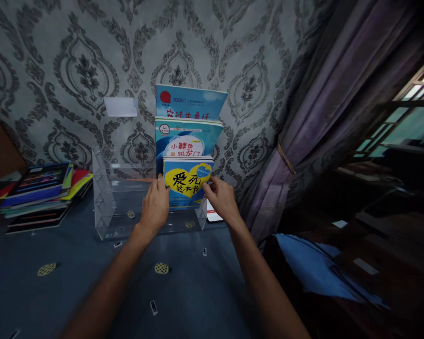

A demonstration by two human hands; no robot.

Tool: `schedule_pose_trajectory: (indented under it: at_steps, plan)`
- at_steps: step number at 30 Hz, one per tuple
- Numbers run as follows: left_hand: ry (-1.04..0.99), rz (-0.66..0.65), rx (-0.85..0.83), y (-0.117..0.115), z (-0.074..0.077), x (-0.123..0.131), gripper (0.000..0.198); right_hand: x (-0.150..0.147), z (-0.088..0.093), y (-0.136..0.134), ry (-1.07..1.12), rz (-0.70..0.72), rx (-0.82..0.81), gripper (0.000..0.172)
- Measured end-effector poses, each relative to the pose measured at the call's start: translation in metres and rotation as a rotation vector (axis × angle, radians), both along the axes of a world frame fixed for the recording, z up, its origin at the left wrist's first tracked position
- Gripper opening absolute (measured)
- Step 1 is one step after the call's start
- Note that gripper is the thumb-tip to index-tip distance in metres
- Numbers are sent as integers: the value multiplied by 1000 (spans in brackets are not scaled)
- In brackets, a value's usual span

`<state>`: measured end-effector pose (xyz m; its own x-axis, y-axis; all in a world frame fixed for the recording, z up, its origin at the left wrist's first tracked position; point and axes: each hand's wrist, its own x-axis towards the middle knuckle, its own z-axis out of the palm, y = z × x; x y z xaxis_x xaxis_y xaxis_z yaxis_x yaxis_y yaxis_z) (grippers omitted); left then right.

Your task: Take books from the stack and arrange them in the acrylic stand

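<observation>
A small blue book [188, 186] with a yellow heart on its cover stands upright between my hands, at the front right of a clear acrylic book rack [102, 197]. My left hand [156, 202] grips its left edge, fingers behind and thumb toward the front. On the opposite edge, my right hand [222, 197] pinches it between thumb and fingers. Behind it rise a larger blue picture book [187, 139] with red lettering and, higher still, another blue book [194, 100] with a red emblem. The lower rack front partly shows through the clear plastic.
Left of the rack lies a stack of books and booklets [38, 188]. A phone-like white-and-red object [214, 214] sits partly hidden behind my right hand. A tied purple curtain [286, 155] hangs at right, beside a blue cloth [314, 263]. Patterned wallpaper [88, 70] covers the wall behind.
</observation>
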<state>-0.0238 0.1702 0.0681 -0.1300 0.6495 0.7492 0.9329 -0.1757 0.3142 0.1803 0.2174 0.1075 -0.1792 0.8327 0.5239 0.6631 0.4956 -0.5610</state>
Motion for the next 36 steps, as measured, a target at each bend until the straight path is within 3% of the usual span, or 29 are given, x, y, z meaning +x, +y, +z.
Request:
schedule_pose_trajectory:
  at_steps: [8,17,36]
  plan:
    - [4,5,-43,-3,3,-1,39,0,2,0,-42,-17,18,28]
    - [-72,-76,13,-2,2,0,57,1,1,1,67,19,17,42]
    - [-83,-64,-112,-9,15,0,57,0,-5,8,176,49,-4,39]
